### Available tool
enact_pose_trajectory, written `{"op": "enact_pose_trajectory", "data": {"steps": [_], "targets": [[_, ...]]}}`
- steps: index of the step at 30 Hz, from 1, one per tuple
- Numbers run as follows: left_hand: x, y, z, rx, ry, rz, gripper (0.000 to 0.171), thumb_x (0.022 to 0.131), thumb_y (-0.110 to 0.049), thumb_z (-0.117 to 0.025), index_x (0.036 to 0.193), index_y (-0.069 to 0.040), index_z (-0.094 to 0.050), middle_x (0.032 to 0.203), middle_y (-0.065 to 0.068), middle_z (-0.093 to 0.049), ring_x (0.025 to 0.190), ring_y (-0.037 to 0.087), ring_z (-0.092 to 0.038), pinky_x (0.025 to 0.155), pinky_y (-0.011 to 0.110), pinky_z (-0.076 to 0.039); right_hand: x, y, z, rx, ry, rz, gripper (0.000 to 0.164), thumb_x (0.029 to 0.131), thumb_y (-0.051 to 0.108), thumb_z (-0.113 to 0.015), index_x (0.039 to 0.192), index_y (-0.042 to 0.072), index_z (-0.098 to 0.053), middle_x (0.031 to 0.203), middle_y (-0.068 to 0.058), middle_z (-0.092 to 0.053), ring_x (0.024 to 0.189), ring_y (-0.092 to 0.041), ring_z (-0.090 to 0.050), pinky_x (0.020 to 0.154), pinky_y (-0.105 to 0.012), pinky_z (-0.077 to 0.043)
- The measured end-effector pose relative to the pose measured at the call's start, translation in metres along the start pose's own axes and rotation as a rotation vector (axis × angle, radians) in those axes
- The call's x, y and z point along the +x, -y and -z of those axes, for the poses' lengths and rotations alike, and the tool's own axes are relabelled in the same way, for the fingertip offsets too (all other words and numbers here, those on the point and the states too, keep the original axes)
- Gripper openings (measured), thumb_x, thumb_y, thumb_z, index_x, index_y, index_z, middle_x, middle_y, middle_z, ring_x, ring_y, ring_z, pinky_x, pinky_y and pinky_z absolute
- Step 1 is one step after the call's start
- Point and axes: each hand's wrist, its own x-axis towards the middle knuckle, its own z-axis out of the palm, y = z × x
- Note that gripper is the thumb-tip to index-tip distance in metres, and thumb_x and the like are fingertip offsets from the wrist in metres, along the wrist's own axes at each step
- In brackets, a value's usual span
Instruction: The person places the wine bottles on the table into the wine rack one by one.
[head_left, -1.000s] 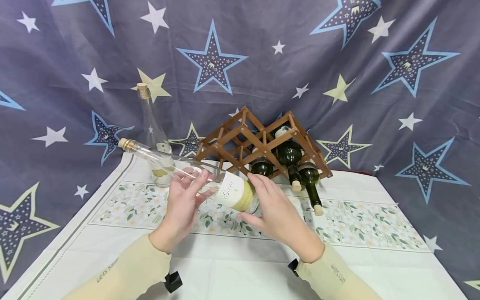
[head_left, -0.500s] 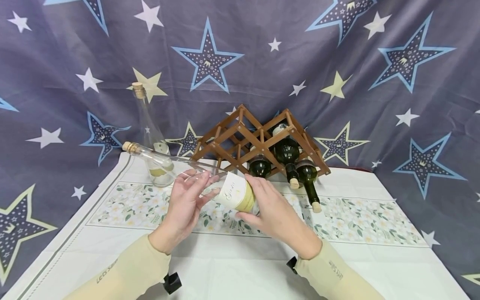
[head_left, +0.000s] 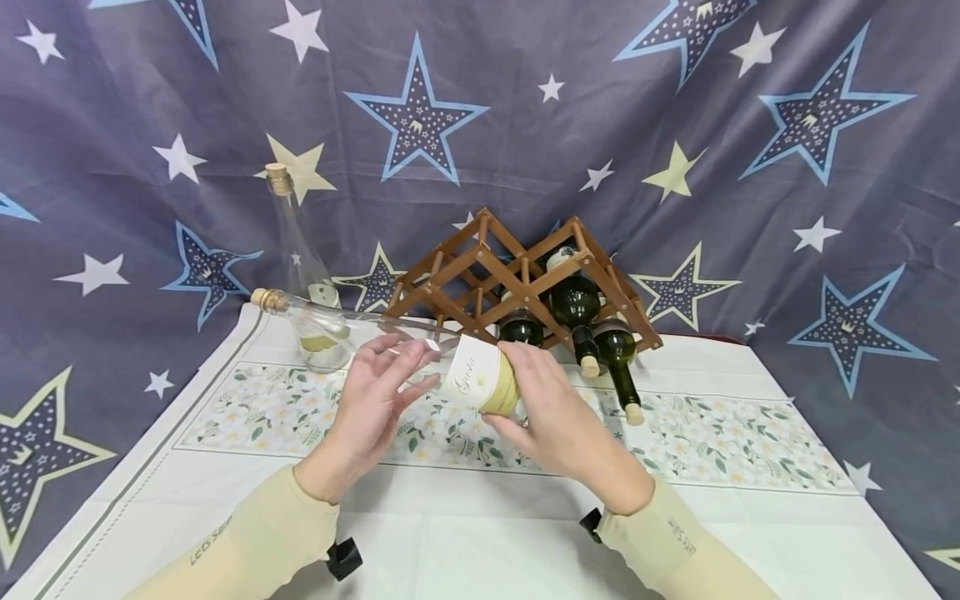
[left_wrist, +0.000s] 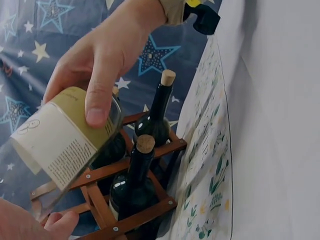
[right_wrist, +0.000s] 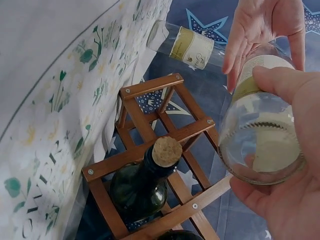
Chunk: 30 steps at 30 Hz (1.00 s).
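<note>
A clear corked wine bottle [head_left: 474, 377] with a cream and yellow-green label is held tilted above the table, its neck toward the upper left. My right hand [head_left: 566, 421] grips it near the base, thumb and fingers on opposite sides. Under the shoulder, my left hand [head_left: 366, 408] supports the glass with fairly straight, loosely spread fingers; the right wrist view shows its palm [right_wrist: 262, 20]. A second clear corked bottle [head_left: 306, 271] stands upright at the back left. Behind the hands is a brown wooden wine rack [head_left: 527, 298], holding dark green corked bottles [head_left: 576, 302].
Two green bottles' necks stick out at the rack's front, one low on the right [head_left: 621, 358]. A floral band [head_left: 720, 442] crosses the white tablecloth [head_left: 450, 542]. A star-patterned curtain [head_left: 510, 158] hangs behind.
My right hand has turned the held bottle slightly, and its base has risen a little. The corked neck has shifted right and down. The left hand has barely moved.
</note>
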Motion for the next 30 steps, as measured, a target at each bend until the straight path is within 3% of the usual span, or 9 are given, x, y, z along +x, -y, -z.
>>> {"op": "enact_pose_trajectory", "data": {"steps": [9, 12, 21, 26, 30], "targets": [[0.0, -0.006, 0.004, 0.195, 0.05, 0.027, 0.071, 0.097, -0.023, -0.066, 0.146, -0.001, -0.019, 0.132, 0.017, -0.044, 0.126, 0.038, -0.052, 0.098, 0.041, -0.048, 0.003, -0.002, 0.011, -0.079, -0.075, 0.067, 0.084, 0.08, 0.029, -0.082, 0.147, 0.0, -0.038, 0.138, -0.013, -0.048, 0.124, -0.028, -0.046, 0.108, -0.039, -0.035], [0.0, -0.01, 0.006, 0.303, 0.074, 0.039, 0.077, 0.096, -0.026, -0.067, 0.149, 0.0, -0.018, 0.134, 0.018, -0.043, 0.124, 0.034, -0.054, 0.099, 0.041, -0.047, 0.004, -0.004, 0.015, -0.091, -0.086, 0.079, 0.085, 0.079, 0.027, -0.083, 0.146, -0.002, -0.038, 0.138, -0.015, -0.048, 0.123, -0.03, -0.047, 0.107, -0.041, -0.035], [0.004, -0.034, 0.02, 0.713, 0.16, 0.081, 0.085, 0.092, -0.047, -0.067, 0.152, -0.003, -0.026, 0.137, 0.014, -0.047, 0.124, 0.028, -0.053, 0.1, 0.042, -0.045, 0.004, -0.009, 0.028, -0.138, -0.081, 0.064, 0.086, 0.079, 0.027, -0.083, 0.147, -0.001, -0.038, 0.141, -0.015, -0.047, 0.128, -0.03, -0.043, 0.11, -0.042, -0.031], [0.003, -0.051, 0.026, 1.008, 0.21, 0.058, 0.086, 0.09, -0.059, -0.063, 0.149, -0.002, -0.035, 0.138, 0.015, -0.05, 0.12, 0.029, -0.057, 0.094, 0.042, -0.048, 0.002, -0.013, 0.035, -0.168, -0.084, 0.059, 0.086, 0.078, 0.026, -0.084, 0.146, -0.001, -0.039, 0.14, -0.015, -0.047, 0.127, -0.031, -0.044, 0.11, -0.042, -0.031], [0.002, -0.062, 0.029, 1.13, 0.224, 0.016, 0.08, 0.087, -0.063, -0.064, 0.14, -0.004, -0.047, 0.133, 0.013, -0.055, 0.113, 0.027, -0.061, 0.087, 0.04, -0.053, 0.001, -0.016, 0.039, -0.171, -0.091, 0.06, 0.086, 0.077, 0.024, -0.084, 0.146, -0.001, -0.039, 0.139, -0.015, -0.047, 0.127, -0.031, -0.044, 0.109, -0.042, -0.031]]}}
